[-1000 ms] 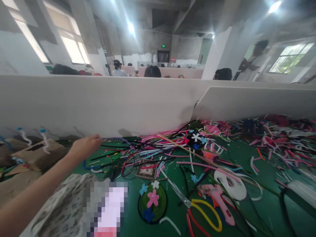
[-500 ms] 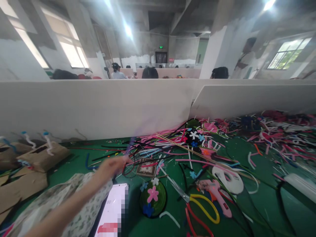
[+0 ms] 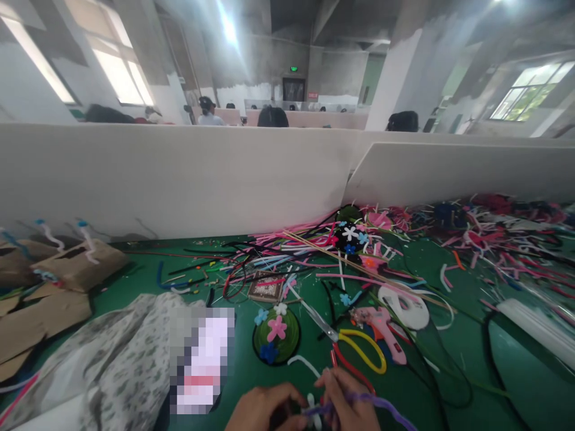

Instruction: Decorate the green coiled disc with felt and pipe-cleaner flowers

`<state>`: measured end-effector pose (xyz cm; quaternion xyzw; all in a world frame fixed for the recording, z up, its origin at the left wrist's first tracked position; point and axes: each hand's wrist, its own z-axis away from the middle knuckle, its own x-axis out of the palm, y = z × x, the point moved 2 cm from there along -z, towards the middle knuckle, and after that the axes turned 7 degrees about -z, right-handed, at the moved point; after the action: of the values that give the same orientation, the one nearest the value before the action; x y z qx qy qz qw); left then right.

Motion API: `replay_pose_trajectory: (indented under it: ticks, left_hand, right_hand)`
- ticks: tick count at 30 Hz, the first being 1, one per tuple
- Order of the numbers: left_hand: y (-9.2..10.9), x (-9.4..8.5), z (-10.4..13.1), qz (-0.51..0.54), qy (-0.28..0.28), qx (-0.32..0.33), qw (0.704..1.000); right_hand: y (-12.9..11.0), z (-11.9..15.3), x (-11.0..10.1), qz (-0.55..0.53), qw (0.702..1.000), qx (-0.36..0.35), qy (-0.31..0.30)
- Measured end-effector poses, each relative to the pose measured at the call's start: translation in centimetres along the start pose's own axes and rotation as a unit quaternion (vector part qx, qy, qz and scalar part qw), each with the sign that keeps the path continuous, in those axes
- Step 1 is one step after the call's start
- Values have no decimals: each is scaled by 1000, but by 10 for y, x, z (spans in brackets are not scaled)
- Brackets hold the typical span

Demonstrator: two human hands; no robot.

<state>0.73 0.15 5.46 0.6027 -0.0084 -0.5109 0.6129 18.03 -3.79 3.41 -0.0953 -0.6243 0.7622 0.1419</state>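
Observation:
At the bottom edge, my left hand [image 3: 269, 408] and my right hand [image 3: 345, 400] are close together, fingers bent and pinching. Between them runs a fuzzy purple pipe cleaner [image 3: 390, 404], gripped by both hands, its tail curving out to the right. A small white piece [image 3: 311, 402] shows crosswise to the purple strand, partly hidden by my fingers. Just beyond my right hand lie scissors [image 3: 362, 347] with one yellow and one red handle. A green coiled disc [image 3: 287, 344] decorated with pink, white and blue flowers rests ahead of my left hand.
A phone [image 3: 204, 365] lies on patterned cloth [image 3: 130, 347] at left, near cardboard pieces [image 3: 85, 260]. A pink glue gun [image 3: 381, 332] and a white tape roll [image 3: 404, 306] sit at right. Loose pipe cleaners [image 3: 287, 251] spread below a white partition [image 3: 179, 179]. People work beyond it.
My left hand has come back from the middle of the table to the bottom edge with the purple pipe cleaner. My right hand has come into view and grips it too.

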Motion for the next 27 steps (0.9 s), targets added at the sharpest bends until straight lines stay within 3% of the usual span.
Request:
replay_pose_trajectory:
  ticks: [3, 9, 13, 17, 22, 23, 25, 27]
  left_hand:
    - [-4, 1, 5, 14, 5, -16, 1000]
    - [-5, 6, 9, 71, 54, -29, 996]
    - [-4, 9, 9, 256, 21, -34, 966]
    - [-1, 24, 15, 479, -80, -45, 873]
    - [14, 49, 28, 710, -110, -97, 688]
    - [15, 53, 29, 731, -102, -112, 665]
    - [14, 59, 29, 728, -71, -127, 670]
    - [9, 60, 29, 670, -38, -112, 733]
  right_hand:
    - [-4, -1, 3, -43, 998, 41, -12]
    - [2, 3, 10, -99, 992, 19, -71]
    - [-1, 1, 3, -81, 993, -17, -89]
    - [-8, 5, -1, -84, 989, -46, -115]
    - [-21, 19, 4, -150, 982, -88, -70]
    - [-22, 21, 4, -161, 981, -87, -56]
    - [-22, 23, 3, -174, 981, -73, -37]
    - [-20, 23, 0, -178, 982, -57, -23]
